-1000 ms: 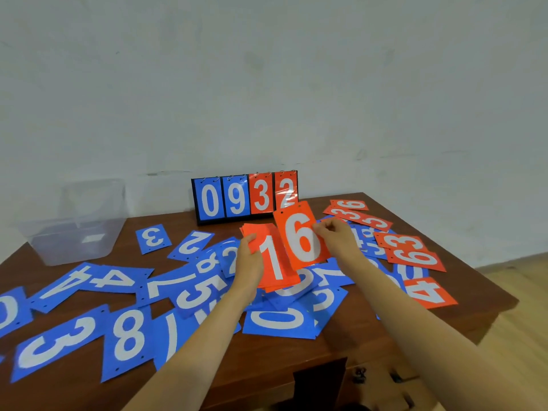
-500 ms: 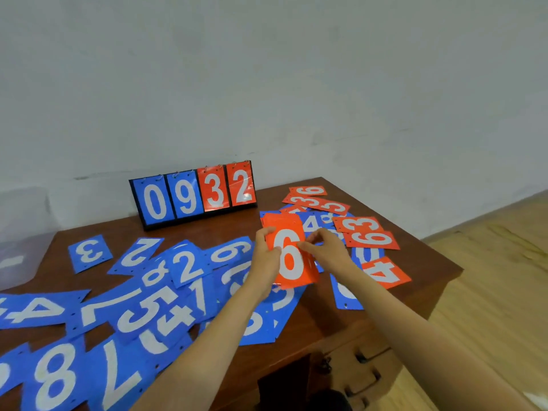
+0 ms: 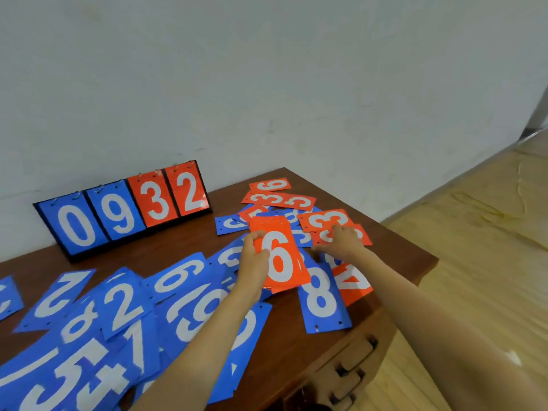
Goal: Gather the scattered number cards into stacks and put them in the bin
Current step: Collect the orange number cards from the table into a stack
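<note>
The brown wooden table [image 3: 394, 250] fills the lower half of the frame. Many blue cards [image 3: 184, 307] lie scattered and overlapping at the lower left. A flip scoreboard [image 3: 124, 212] showing 0932 stands at the wall, centre left. Loose orange cards [image 3: 281, 200] lie at the centre right. The left hand [image 3: 255, 265] grips an orange stack [image 3: 280, 259], with a 6 on top, in the centre. The right hand [image 3: 345, 240] rests on an orange 3 card [image 3: 365, 239]; whether it grasps the card cannot be told.

left grip [image 3: 254, 264]: raised, fingers curled round card stack [image 3: 281, 259] | right grip [image 3: 344, 241]: extended forward, palm down
</note>
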Tool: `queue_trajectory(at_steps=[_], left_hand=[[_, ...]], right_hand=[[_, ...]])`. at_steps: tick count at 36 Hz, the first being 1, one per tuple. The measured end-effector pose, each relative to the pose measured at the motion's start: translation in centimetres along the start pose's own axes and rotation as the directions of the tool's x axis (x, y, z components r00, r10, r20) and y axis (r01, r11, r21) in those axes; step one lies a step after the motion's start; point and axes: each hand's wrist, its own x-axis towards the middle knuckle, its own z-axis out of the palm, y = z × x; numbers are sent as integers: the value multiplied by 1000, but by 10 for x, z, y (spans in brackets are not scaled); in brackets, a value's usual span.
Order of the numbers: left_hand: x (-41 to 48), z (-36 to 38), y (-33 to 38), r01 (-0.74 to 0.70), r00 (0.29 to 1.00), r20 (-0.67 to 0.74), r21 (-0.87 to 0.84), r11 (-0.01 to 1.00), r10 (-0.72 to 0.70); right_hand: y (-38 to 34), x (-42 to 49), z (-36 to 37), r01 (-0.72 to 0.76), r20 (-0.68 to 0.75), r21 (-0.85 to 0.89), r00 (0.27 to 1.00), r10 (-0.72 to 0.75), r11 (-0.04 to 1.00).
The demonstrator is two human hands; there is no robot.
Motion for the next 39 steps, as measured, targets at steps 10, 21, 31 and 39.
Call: queue_trajectory(at_steps=[10,21,31,39], left_hand=[[1,0,-14,28,999,-29,16,999,-27],[-19,-23,3,10,999,-53,1,1000,-9],[-45,-61,8,-35,990,-139,-16,999,32],[-71,-102,8,-119,976,-179,26,992,122]], right_hand=[[-11,14,18,-17,55,-124,998,24,992],[-24,-34,12,202,-88,-230,970,-227,952],[-72,-94,-31,482,-294,34,842,-452,875],[-115,-146,-62,558,-227,363,830,-510,746]])
